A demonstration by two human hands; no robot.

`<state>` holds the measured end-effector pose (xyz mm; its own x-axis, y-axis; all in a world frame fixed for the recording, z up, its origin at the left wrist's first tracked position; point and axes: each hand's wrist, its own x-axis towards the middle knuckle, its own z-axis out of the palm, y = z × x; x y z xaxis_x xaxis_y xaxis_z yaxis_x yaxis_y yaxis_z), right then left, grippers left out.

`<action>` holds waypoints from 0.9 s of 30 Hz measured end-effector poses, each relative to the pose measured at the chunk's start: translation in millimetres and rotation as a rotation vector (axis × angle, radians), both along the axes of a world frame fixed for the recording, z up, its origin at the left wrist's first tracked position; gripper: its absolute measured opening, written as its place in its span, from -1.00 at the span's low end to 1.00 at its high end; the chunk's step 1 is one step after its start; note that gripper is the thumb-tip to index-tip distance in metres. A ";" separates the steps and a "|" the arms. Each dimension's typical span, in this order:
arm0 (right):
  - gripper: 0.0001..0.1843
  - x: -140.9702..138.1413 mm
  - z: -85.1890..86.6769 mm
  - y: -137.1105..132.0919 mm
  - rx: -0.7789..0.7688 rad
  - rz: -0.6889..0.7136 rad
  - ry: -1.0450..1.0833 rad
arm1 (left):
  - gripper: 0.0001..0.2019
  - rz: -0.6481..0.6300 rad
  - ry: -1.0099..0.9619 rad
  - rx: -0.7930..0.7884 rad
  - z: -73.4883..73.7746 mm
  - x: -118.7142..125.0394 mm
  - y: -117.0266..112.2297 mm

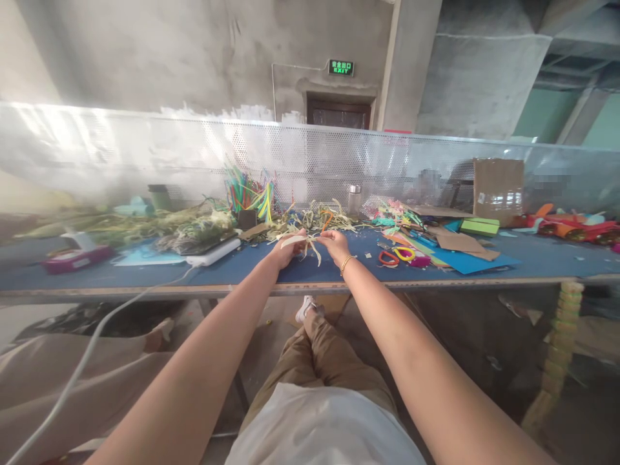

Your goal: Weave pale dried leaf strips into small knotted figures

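Observation:
Over the front of the blue tabletop (pixel 232 274), my left hand (pixel 287 250) is closed around a bundle of pale, dry, straw-like strips (pixel 310 244). Loose ends fan out from the bundle toward the right, and one hangs down. My right hand (pixel 335 245), wearing a gold bracelet, pinches at the bundle's right side with thumb and fingers together. The strip between those fingertips is too small to make out fully. Behind both hands lies a tangled heap of similar strips (pixel 329 213).
Orange-handled scissors (pixel 387 259) and a yellow-handled pair (pixel 405 254) lie right of my hands, beside coloured paper (pixel 477 260) and cardboard. Leftward are a white power strip (pixel 214 252) and a purple-based tool (pixel 77 257). Colourful pipe cleaners (pixel 248 194) and a bottle (pixel 355 200) stand behind, before a perforated screen (pixel 290 145).

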<state>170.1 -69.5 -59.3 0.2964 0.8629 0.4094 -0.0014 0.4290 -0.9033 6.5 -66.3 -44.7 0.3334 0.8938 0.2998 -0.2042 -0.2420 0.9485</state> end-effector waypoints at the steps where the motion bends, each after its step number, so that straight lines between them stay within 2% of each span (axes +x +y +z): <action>1: -0.64 0.4 1.3 -0.6 0.000 0.002 0.015 | -0.66 -0.028 -0.004 -0.001 0.5 -0.7 -0.3; 4: -0.58 3.3 5.8 -2.5 -0.023 0.010 0.125 | -0.68 -0.090 0.029 0.018 1.1 -2.8 -2.1; 7: -0.60 3.8 8.4 -5.6 -0.079 0.104 0.175 | -0.67 -0.092 0.035 0.036 1.6 -3.5 -5.1; 10: -0.60 -0.9 7.1 -9.9 -0.117 0.256 0.061 | -0.64 -0.064 0.025 0.043 2.6 -2.9 -7.8; 12: -0.61 -4.4 5.6 -12.4 -0.098 0.304 -0.029 | -0.62 -0.039 0.031 0.032 2.9 -2.1 -8.9; 17: -0.62 -5.7 5.2 -13.6 -0.018 0.212 -0.093 | -0.64 -0.066 0.081 0.042 0.0 1.3 -10.0; 20: -0.63 -4.8 6.3 -12.7 0.005 0.222 -0.073 | -0.68 -0.019 0.133 0.168 -1.9 2.1 -7.5; 23: -0.64 -4.9 6.6 -11.7 0.014 0.228 -0.044 | -0.74 0.072 0.192 0.362 -3.1 1.3 -1.1; 27: -0.64 -6.1 6.2 -10.3 0.054 0.190 -0.011 | -0.80 0.256 0.228 0.551 -5.3 -0.1 8.8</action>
<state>163.9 -79.9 -53.1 0.1255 0.8797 0.4588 -0.0769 0.4696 -0.8795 6.4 -57.5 -50.0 0.2393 0.6887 0.6844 0.1167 -0.7202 0.6839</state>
